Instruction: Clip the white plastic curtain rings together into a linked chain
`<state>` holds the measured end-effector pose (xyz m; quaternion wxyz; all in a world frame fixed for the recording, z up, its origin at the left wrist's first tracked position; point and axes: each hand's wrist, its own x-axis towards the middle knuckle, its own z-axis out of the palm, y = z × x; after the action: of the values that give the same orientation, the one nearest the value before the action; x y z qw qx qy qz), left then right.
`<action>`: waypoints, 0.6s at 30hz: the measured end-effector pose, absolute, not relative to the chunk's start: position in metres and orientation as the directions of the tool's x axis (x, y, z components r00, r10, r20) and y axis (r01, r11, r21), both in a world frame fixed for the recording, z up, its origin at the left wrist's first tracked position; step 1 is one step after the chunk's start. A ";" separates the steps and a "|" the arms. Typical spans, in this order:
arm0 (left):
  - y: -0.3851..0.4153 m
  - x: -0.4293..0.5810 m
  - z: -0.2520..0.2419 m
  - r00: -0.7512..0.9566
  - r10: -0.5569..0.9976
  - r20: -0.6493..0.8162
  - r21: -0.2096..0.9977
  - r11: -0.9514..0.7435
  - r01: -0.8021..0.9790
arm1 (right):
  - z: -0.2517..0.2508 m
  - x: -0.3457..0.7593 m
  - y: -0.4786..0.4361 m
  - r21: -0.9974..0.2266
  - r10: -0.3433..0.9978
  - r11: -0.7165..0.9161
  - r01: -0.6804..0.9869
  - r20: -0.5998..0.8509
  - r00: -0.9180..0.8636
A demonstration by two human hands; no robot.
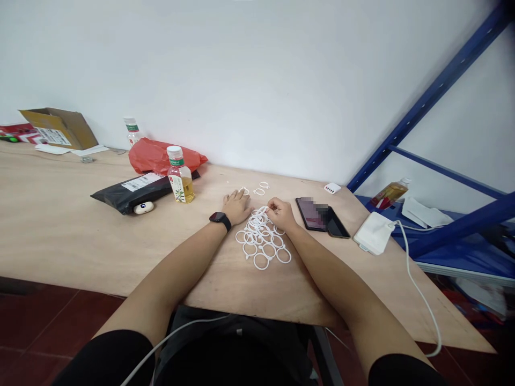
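Note:
A heap of white plastic rings (pixel 269 250), each with a small knob, lies on the wooden table in front of me. My left hand (pixel 237 206), with a dark watch on its wrist, rests palm down left of the heap's far end, fingers stretched out. Its fingertips are close to a loose white ring (pixel 247 191); whether they touch it I cannot tell. At the heap's far right edge, my right hand (pixel 280 213) is closed, thumb and fingers pinched on a white ring (pixel 263 208). Two more loose rings (pixel 259 192) lie just beyond my hands.
Two phones (pixel 311 214) and a white charger (pixel 373 233) with a cable lie to the right. A drink bottle (pixel 181 182), a black parcel bag (pixel 124 195), a white case (pixel 144 207) and a red plastic bag (pixel 151 155) are on the left. A blue shelf frame (pixel 426 88) stands beyond the right edge.

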<state>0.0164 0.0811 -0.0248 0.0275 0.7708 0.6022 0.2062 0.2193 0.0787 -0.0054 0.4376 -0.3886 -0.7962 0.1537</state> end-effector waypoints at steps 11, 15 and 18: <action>0.087 0.014 -0.019 0.157 0.966 0.206 0.271 -0.211 0.939 | -0.008 0.219 0.082 -0.514 0.681 0.721 0.465 0.650 -0.338; 0.090 0.013 -0.014 0.182 0.958 0.222 0.217 -0.231 0.948 | -0.010 0.218 0.083 -0.534 0.698 0.700 0.474 0.652 -0.297; 0.091 0.013 -0.011 0.194 0.957 0.218 0.207 -0.239 0.949 | -0.011 0.217 0.083 -0.522 0.689 0.705 0.480 0.665 -0.289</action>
<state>0.0126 0.0906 -0.0110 0.0129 0.7724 0.6167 0.1513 0.2174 0.0833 -0.0115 0.4696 -0.3674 -0.7950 0.1114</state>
